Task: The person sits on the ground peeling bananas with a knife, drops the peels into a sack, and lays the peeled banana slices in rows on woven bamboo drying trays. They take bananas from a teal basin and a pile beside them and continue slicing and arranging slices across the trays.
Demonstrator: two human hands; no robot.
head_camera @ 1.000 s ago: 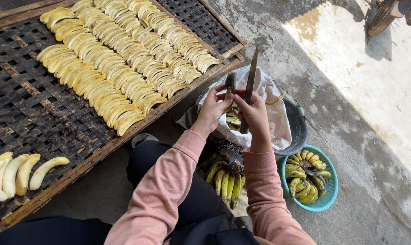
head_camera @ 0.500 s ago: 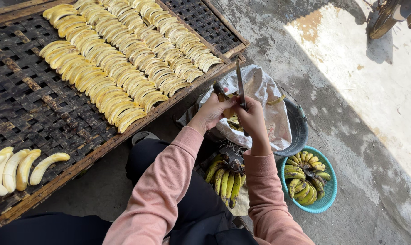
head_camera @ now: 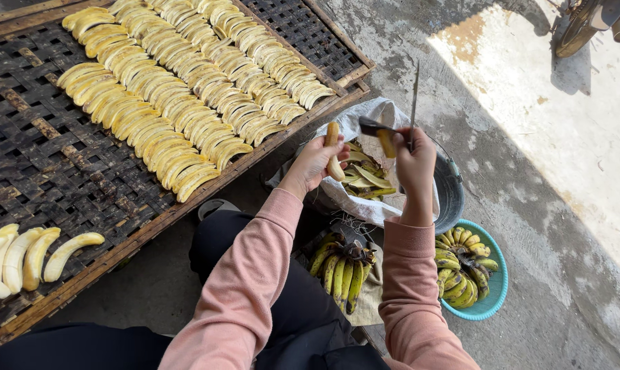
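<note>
Left hand is clenched round a peeled banana, upright above the bucket; right hand grips a knife, blade pointing up, a strip of peel dangling. Half a second ago both hands were together; now they've parted. A white sack lines the bucket, a teal basket beside it.

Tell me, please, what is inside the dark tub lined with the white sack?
Inside the dark tub, the white sack holds yellow banana peels. The left hand, holding a peeled banana, and the sack's folds cover whatever lies deeper.
</note>
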